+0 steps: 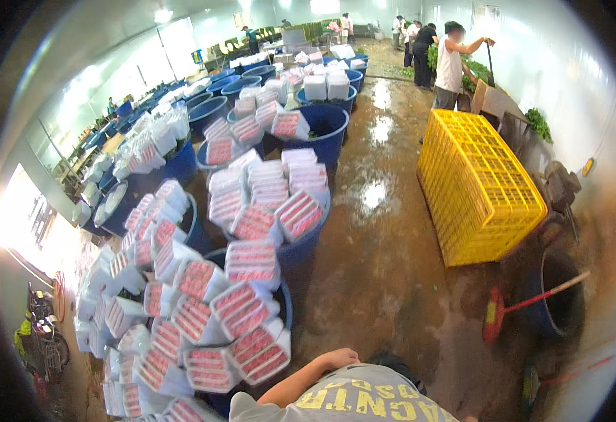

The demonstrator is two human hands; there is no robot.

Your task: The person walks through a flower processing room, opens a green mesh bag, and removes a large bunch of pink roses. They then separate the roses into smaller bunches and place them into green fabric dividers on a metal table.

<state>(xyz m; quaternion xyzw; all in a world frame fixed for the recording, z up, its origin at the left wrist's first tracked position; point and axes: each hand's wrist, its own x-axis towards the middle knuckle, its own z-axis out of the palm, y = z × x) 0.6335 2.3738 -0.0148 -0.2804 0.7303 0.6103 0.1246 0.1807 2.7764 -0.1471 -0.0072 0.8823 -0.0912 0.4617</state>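
Note:
My left hand (341, 357) is bent in front of my grey shirt (354, 397), close to my body. It looks loosely curled, but its fingers are mostly hidden. To its left, the nearest things are white-wrapped bundles (259, 352) with rows of pink-red at their ends, which look like packed flowers. They are heaped over blue tubs (287, 302), several of them tilted and leaning on each other. No gap between my hand and body shows a held object. My right hand is out of sight.
A yellow plastic crate stack (470, 197) stands right of the wet brown aisle (364, 232). Nearby are a dark bin (554, 292) and a red-headed broom (492, 316). A person in white (448, 67) works beside leafy greens; others stand farther back. Motorbikes (44, 337) are parked at far left.

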